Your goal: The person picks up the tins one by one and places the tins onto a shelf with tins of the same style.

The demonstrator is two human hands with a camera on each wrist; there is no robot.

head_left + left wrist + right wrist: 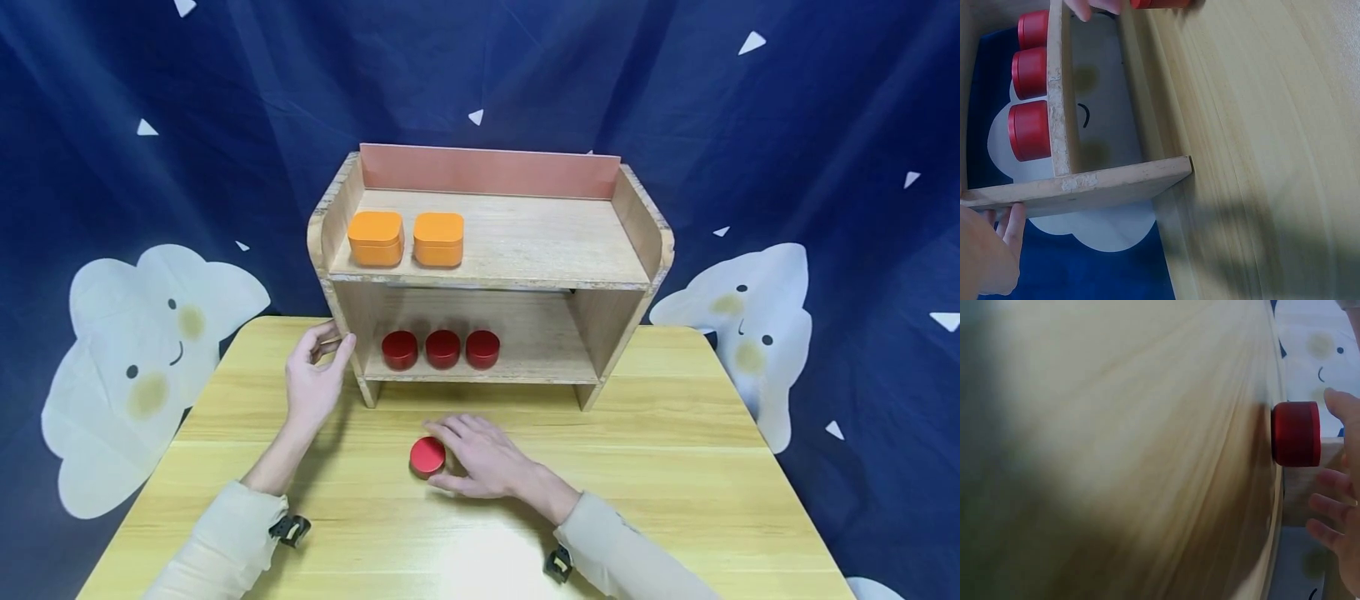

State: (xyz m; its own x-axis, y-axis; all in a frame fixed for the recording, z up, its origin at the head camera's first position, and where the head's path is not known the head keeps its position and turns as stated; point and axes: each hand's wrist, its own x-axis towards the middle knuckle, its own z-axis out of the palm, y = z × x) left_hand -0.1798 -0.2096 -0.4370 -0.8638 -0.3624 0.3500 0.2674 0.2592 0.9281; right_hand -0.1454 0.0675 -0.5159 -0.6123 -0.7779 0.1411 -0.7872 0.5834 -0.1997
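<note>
On the table, in front of the shelf, stands a round red tin (427, 457) with a lid. My right hand (483, 460) is spread beside it, thumb and fingers reaching along its near and far sides. A gap shows between the thumb and the tin (1296, 434) in the right wrist view. At the left side panel of the small wooden shelf (480, 377), my left hand (315, 379) rests its fingertips on the panel's outer face. Its thumb lies by the front edge. Three more red tins (443, 349) stand in a row on the lower shelf, towards the left.
Two orange square tins (376, 239) (438, 240) sit on the upper shelf at the left. A pink board (491, 172) backs that shelf. The wooden table (675, 467) carries the shelf; behind hangs a dark blue curtain (480, 67) with white triangles and cloud figures.
</note>
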